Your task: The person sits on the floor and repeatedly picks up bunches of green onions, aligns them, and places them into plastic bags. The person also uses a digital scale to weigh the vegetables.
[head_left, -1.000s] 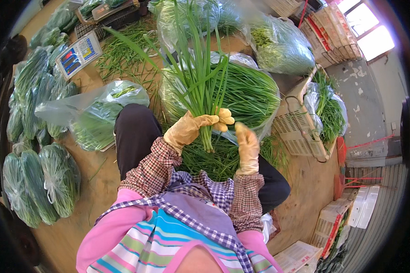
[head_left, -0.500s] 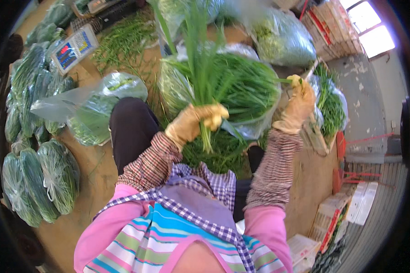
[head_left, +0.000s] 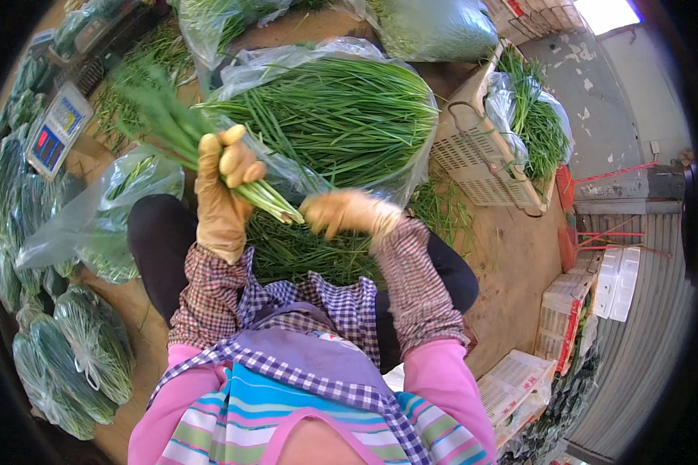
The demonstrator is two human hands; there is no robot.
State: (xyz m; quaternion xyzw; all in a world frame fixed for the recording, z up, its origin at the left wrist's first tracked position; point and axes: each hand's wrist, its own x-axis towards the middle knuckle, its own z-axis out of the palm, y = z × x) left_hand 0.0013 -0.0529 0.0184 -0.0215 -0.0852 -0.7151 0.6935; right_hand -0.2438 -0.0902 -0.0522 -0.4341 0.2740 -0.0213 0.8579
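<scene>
My left hand (head_left: 226,182), in a tan rubber glove, is wrapped round a bunch of Chinese chives (head_left: 180,133). The leaves point up and to the left, blurred at their tips; the pale stem ends (head_left: 275,203) stick out low on the right. Beside those ends is my right hand (head_left: 349,213), gloved alike and smeared by motion, so its fingers cannot be read. Just beyond both hands lies a big heap of chives (head_left: 341,116) in an open clear plastic bag (head_left: 424,147). Loose green trimmings (head_left: 310,252) cover the floor between my knees.
At left stand a digital scale (head_left: 58,132), a part-filled clear bag of greens (head_left: 124,209) and several bagged bundles (head_left: 93,341). A plastic crate (head_left: 473,151) of greens stands at right, with red-handled tools (head_left: 568,240) by the wall. Another full bag (head_left: 434,27) lies at the back.
My left hand has moved left with the bunch, which now tilts left. My right hand has come down and inward to the stem ends. The whole view has shifted.
</scene>
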